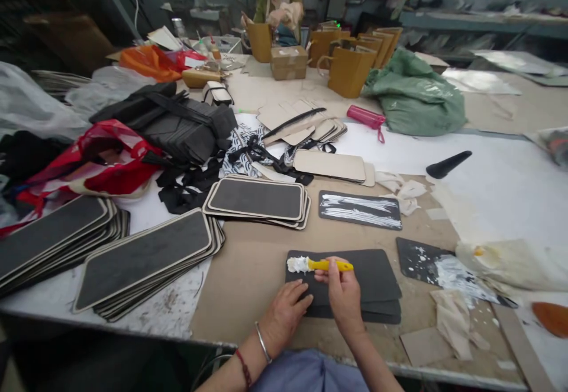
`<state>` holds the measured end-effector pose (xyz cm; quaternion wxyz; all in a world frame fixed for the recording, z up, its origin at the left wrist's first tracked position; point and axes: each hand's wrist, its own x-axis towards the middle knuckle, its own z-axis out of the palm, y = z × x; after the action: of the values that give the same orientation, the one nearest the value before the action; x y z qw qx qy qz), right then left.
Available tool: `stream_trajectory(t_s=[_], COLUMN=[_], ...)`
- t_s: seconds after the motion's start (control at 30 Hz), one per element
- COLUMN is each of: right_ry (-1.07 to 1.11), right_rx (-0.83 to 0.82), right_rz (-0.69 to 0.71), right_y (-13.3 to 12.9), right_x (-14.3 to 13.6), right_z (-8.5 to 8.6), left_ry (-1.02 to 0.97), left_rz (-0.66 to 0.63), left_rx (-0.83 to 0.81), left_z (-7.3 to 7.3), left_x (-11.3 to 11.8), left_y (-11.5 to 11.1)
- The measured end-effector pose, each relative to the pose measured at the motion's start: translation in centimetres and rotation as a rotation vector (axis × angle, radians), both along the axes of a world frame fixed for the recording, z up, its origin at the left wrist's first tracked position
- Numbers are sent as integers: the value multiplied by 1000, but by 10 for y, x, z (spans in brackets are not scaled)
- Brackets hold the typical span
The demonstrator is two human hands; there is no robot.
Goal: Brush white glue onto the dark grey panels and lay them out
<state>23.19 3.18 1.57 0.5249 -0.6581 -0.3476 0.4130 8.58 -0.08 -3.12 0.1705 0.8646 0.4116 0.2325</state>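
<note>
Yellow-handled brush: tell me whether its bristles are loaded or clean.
Loaded: thick white paste covers the bristles of the yellow-handled brush, gripped in the right hand at the dark panels.

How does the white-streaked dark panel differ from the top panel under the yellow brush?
The streaked panel carries long white bands, while the top panel is mostly bare. The streaked panel lies apart, but the top panel overlaps another dark piece. No hand touches the streaked panel; the left hand rests at the top panel's edge. Both are dark, flat and oblong.
</note>
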Motion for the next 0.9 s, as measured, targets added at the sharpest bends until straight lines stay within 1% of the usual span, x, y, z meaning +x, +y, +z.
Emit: stream_trajectory(t_s=[0.07, 0.13, 0.23, 0.4, 0.53, 0.63, 0.7, 0.8, 0.9], right_ry=[-70, -149, -261, -427, -465, -485, -514, -574, -497], right_rx=[-3, -14, -46, -100, -127, -117, -112, -89, -49], right_rz=[-28, -76, -154, -310, -395, -419, -437, -457, -447], right_y=[0, 0, -1, -1, 1, 2, -1, -15, -36], right_x=[4, 18, 51, 110, 142, 156, 163, 168, 158], right_z=[-4, -5, -2, 2, 1, 2, 7, 20, 36], left_ry=[-19, -27, -15, 2, 31, 52, 52, 17, -44], left_rz=[13, 18, 4, -33, -66, -78, -78, -105, -124], left_rx=[44, 72, 80, 129, 149, 145, 146, 166, 182], left_z=[-6, -10, -11, -9, -6, -4, -2, 0, 0], left_x=[0, 0, -1, -3, -4, -4, -5, -8, -11], left_y=[0, -1, -2, 2, 5, 5, 6, 9, 11])
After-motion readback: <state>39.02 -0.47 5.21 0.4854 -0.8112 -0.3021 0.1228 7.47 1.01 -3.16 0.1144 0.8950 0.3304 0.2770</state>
